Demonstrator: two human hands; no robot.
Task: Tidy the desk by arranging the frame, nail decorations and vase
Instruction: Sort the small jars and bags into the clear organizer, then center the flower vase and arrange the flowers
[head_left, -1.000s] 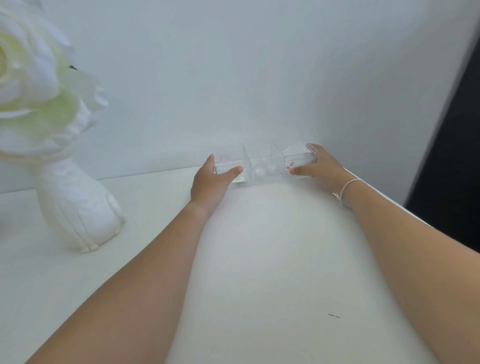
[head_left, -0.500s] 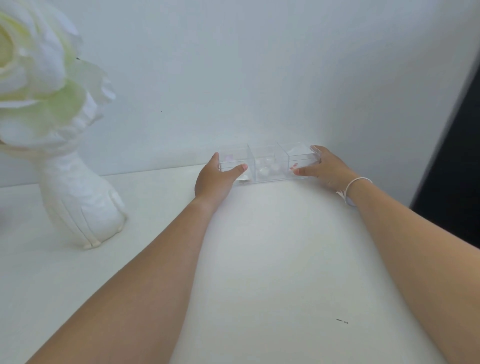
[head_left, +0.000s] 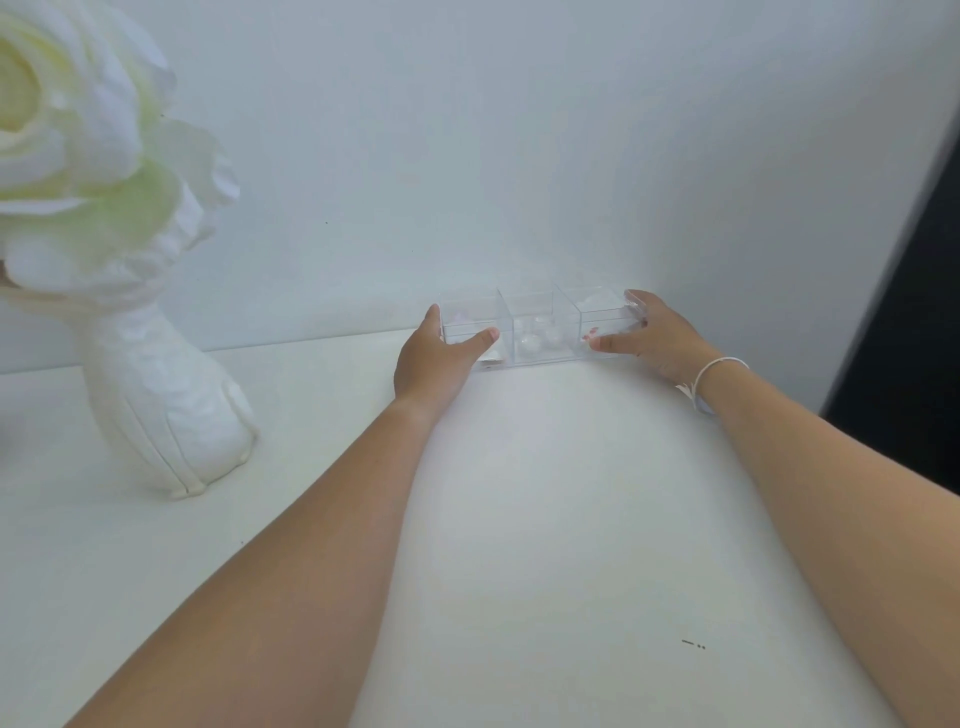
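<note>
A plain pale wall (head_left: 519, 130) rises behind the white desk (head_left: 519, 519), dark gap (head_left: 914, 312) at right.

Single head-worn wide view, looking forward and down, close over desk (head_left: 545, 519), facing wall (head_left: 467, 156)

White desk (head_left: 545, 519): vase (head_left: 171, 410), clear boxes (head_left: 535, 327).

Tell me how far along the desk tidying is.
Vase stands upright at the desk's left. In hand: left hand and right hand hold the row of clear boxes near the wall. The frame isn't in view, so that part can't be judged.
</note>
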